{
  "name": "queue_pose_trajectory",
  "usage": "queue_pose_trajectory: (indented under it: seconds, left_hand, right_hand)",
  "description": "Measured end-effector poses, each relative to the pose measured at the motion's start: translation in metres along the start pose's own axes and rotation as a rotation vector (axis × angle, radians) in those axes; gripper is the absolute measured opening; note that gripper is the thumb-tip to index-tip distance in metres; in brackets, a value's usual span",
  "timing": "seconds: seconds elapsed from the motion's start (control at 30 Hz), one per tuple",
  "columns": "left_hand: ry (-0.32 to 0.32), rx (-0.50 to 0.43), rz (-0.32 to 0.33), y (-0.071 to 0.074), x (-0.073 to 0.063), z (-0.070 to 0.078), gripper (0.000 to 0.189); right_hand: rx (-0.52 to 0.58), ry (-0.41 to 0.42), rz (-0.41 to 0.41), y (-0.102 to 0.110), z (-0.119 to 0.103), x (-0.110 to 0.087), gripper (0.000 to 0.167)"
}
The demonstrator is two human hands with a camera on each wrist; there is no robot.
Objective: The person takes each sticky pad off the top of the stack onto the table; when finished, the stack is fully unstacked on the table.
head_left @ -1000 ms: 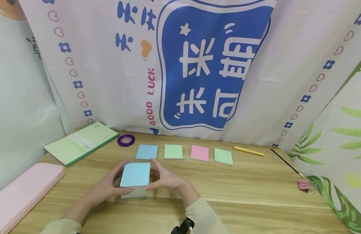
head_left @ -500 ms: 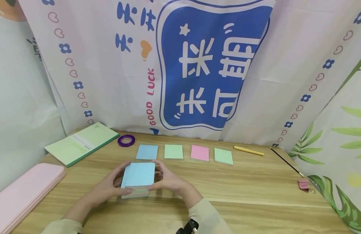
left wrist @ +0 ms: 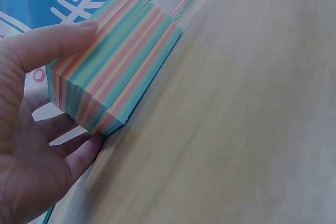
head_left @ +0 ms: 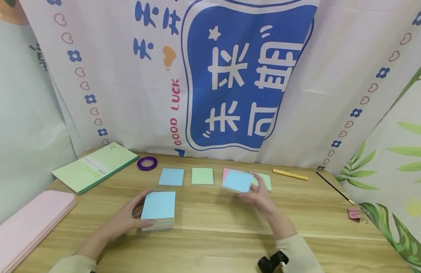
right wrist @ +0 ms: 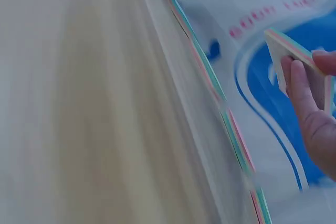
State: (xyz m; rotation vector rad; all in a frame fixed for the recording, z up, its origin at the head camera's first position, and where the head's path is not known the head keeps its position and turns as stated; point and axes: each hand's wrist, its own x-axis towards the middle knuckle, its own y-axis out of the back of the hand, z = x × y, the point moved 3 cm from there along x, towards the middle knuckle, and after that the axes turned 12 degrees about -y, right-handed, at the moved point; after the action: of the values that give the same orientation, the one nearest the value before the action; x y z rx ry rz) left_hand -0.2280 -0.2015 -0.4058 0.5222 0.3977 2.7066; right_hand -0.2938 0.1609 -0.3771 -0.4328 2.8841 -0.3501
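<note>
1. Four pads (head_left: 202,176) lie in a row across the bench (head_left: 210,246).
2. A stack (head_left: 158,205) stands before the leftmost pad (head_left: 171,177), within the left fingers (head_left: 143,223).
3. Another pad (head_left: 237,181), in the right fingers (head_left: 250,196), overlaps the row's right half in the head view.
4. Left: tape roll (head_left: 139,164), notebook (head_left: 96,167), then case (head_left: 29,227) nearer.
5. Right: pen (head_left: 290,174), brush (head_left: 333,188), clip (head_left: 354,214) beside the brush.
6. Cloth (head_left: 128,98) hangs behind.

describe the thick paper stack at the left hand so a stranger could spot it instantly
On the wooden table, find the row of thin pads before the hanging cloth. Nearer the person than that row's blue pad, the left hand grips the thick stack, its top light blue. Its striped sides make it a far taller block than those pads or the pad in the right hand.
</note>
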Motion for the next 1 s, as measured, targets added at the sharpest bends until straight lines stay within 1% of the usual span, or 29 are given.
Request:
queue_pose_trajectory:
  seconds: [0.13, 0.27, 0.37, 0.43, 0.57, 0.63, 0.67, 0.77, 0.9, 1.0]
  left_hand:
    - [-0.004, 0.012, 0.008, 0.001, 0.001, 0.001, 0.089]
    - [-0.004, 0.015, 0.009, 0.001, 0.001, 0.001, 0.089]
    - [-0.001, 0.014, 0.005, 0.002, 0.001, 0.000, 0.089]
    - [0.009, 0.015, 0.003, 0.001, 0.001, -0.001, 0.089]
    - [0.025, 0.023, 0.006, 0.001, 0.000, -0.003, 0.090]
    - [0.037, 0.023, 0.008, 0.001, 0.000, -0.003, 0.090]
    - [0.032, 0.026, 0.005, 0.001, -0.001, -0.003, 0.089]
    - [0.023, 0.028, 0.002, 0.000, -0.001, -0.002, 0.088]
    - [0.026, 0.028, 0.007, 0.001, 0.000, -0.001, 0.089]
    - [0.029, 0.025, 0.009, 0.001, 0.000, -0.001, 0.089]
  right_hand:
    - [0.057, 0.028, 0.186, 0.056, -0.012, -0.011, 0.085]
    - [0.151, 0.033, 0.348, 0.100, -0.018, -0.016, 0.088]
    - [0.231, 0.024, 0.472, 0.123, -0.018, -0.017, 0.090]
    - [0.263, 0.023, 0.545, 0.133, -0.017, -0.016, 0.092]
    - [0.272, 0.017, 0.668, 0.147, -0.009, -0.009, 0.094]
    - [0.263, 0.013, 0.701, 0.150, -0.006, -0.006, 0.096]
    - [0.259, 0.008, 0.708, 0.151, -0.005, -0.004, 0.096]
    - [0.239, -0.014, 0.706, 0.152, -0.004, -0.002, 0.099]
    - [0.186, -0.057, 0.659, 0.145, -0.007, -0.007, 0.100]
    - [0.097, -0.103, 0.619, 0.137, -0.012, -0.018, 0.098]
